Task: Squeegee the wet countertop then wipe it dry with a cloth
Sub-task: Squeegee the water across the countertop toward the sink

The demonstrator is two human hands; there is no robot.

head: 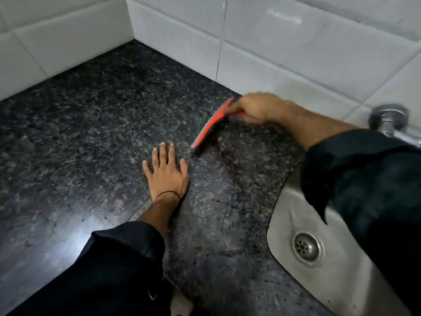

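On speckled countertop (91, 133) beside steel sink (284, 215), right hand (257, 108) grip pinches squeegee (211, 123); left hand (167, 172) spread flat.

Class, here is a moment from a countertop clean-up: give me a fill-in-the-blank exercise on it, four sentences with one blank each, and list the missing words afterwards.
1. The squeegee is held in the person's ____ hand.
2. The left hand lies ____ on the dark countertop, fingers spread.
3. To the right of the countertop lies a metal ____ with a round drain.
4. The tiles on the wall behind the countertop are ____ in colour.

Missing words: right; flat; sink; white
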